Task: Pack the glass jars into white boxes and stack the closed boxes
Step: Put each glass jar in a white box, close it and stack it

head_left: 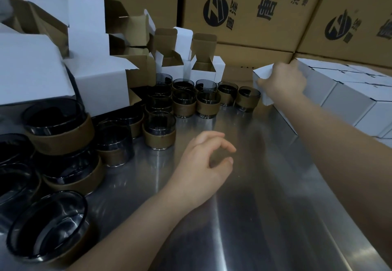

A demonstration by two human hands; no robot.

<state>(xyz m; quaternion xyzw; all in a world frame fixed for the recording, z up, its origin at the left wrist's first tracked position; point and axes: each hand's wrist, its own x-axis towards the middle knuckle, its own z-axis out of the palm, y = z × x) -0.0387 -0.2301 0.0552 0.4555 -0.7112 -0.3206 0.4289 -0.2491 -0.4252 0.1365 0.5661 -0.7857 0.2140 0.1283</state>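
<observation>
My right hand grips a closed white box at the far right, at the end of a row of closed white boxes. Over the steel table my left hand hovers with fingers loosely curled and holds nothing. Several dark glass jars with brown sleeves stand in rows at the middle and pile up at the left. Open white boxes with brown insides stand behind the jars.
Large brown cartons with black print form a wall at the back. More open and folded white boxes are heaped at the upper left. Jars crowd the table's near left corner.
</observation>
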